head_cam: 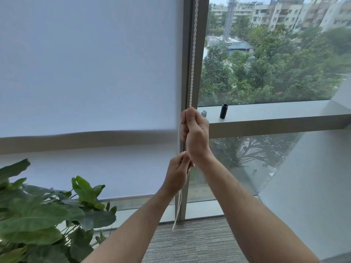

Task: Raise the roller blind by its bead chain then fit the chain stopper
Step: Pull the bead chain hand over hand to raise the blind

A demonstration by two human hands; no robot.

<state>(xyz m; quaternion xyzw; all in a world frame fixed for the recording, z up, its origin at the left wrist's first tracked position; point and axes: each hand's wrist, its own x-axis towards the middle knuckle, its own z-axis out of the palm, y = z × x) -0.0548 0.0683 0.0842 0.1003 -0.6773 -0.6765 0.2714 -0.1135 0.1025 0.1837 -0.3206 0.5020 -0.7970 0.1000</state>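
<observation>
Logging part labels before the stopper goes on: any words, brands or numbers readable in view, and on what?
None can be read.
Black cylinder on the sill: no marking visible.
Small grey clip beside it: too small to tell.
Roller blind and bead chain: plain.
Distant buildings: blurred, no legible signs.

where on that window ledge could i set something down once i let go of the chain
The ledge is bare from right of the black cylinder out to the angled wall. It is crowded at its left end: a small silver piece sits beside the right hand gripping the bead chain.
</observation>
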